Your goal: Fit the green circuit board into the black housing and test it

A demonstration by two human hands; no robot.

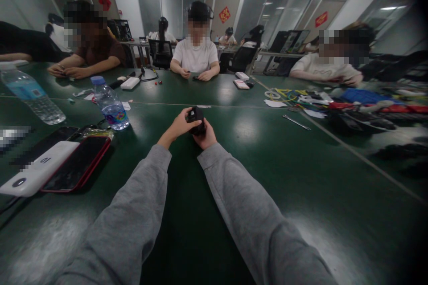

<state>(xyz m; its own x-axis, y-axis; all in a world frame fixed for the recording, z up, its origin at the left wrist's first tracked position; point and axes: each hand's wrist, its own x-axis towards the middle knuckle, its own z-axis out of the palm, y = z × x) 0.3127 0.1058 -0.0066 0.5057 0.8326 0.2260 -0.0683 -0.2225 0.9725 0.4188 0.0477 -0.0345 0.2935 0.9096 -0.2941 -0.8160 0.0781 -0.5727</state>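
Note:
Both of my arms, in grey sleeves, reach out over the dark green table (254,151). My left hand (177,128) and my right hand (206,136) are closed together around a small black object (196,119), held just above the tabletop. The left hand's fingers pinch its top left side. My right hand cups it from below and from the right. Too little of the object shows to name it.
At my left lie a red-cased phone (77,164), a white power bank (36,168) and two water bottles (109,103) (31,94). A metal wrench (296,122) and a pile of coloured cables and parts (337,100) sit at the right. Three people sit opposite, handling small items.

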